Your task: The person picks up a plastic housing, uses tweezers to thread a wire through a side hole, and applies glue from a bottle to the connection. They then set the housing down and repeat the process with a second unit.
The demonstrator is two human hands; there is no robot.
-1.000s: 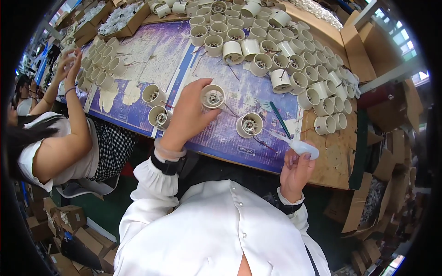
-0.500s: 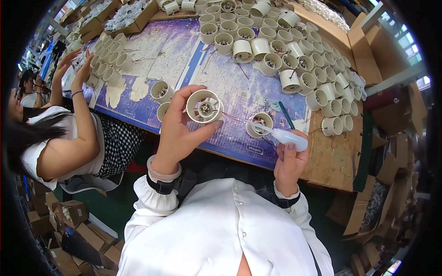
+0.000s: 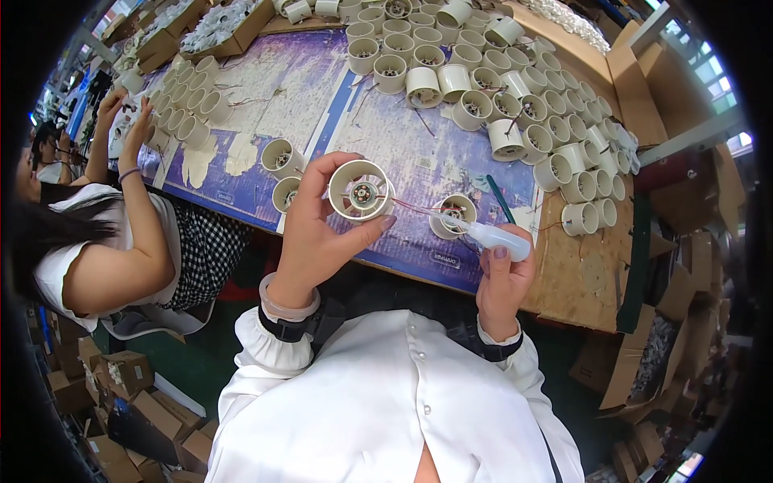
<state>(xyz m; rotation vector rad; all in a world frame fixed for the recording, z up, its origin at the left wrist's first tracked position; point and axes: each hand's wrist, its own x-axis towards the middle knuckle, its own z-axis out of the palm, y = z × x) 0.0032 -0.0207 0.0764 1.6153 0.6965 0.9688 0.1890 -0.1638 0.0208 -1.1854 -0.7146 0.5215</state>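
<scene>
Held between the left hand's (image 3: 312, 241) thumb and fingers is a white cup (image 3: 361, 191), its open mouth facing up, with wires trailing rightward. To its right, the right hand (image 3: 503, 278) is closed around a pale squeeze bottle (image 3: 502, 241); its thin spout points left toward those wires, contact unclear. Beneath the spout stands another cup (image 3: 453, 229) on the table (image 3: 394, 153). Beyond the bottle lies a green pen (image 3: 500, 199). Many cups (image 3: 473, 111) crowd beyond both hands; farther left, a co-worker (image 3: 121, 249) sits with hands raised.
</scene>
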